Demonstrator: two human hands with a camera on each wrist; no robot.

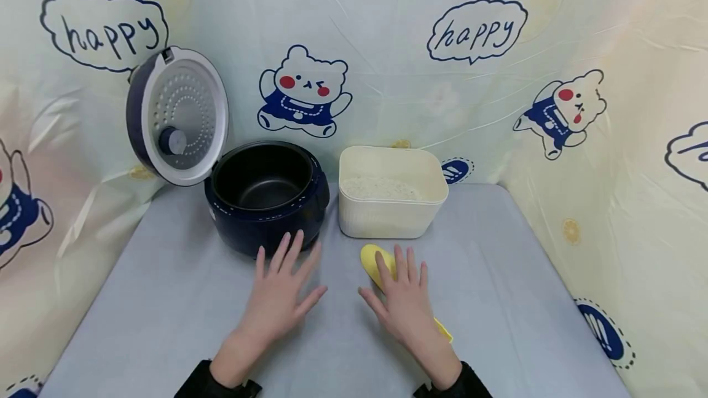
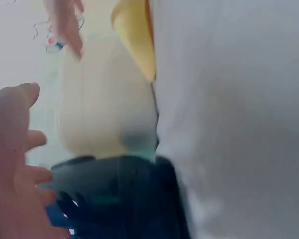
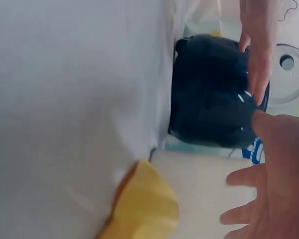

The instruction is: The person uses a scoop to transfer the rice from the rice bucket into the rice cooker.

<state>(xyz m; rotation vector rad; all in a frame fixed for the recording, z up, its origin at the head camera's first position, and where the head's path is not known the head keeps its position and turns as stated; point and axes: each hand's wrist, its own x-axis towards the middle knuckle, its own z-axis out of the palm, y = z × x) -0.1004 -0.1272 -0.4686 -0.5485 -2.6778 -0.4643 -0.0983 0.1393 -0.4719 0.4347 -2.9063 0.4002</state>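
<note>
My left hand [image 1: 279, 303] hovers with spread, straight fingers in front of a dark blue rice cooker [image 1: 262, 226], holding nothing. The cooker's lid [image 1: 190, 109] stands raised at its left, and the black inner pot [image 1: 265, 171] shows. To the right, my right hand [image 1: 406, 306] is also spread and holds nothing. It is above a yellow spoon-shaped utensil [image 1: 369, 257], hiding much of it in the head view; the right wrist view shows the utensil [image 3: 147, 204] apart from the fingers. Behind it stands a cream bin [image 1: 387, 220] with whitish grains [image 1: 378, 188] inside, apparently rice.
A grey-blue cloth [image 1: 514, 300] covers the table. Hanging sheets [image 1: 387, 97] with printed bears and lettering enclose the back and both sides. The cooker and the bin stand side by side near the table's back edge.
</note>
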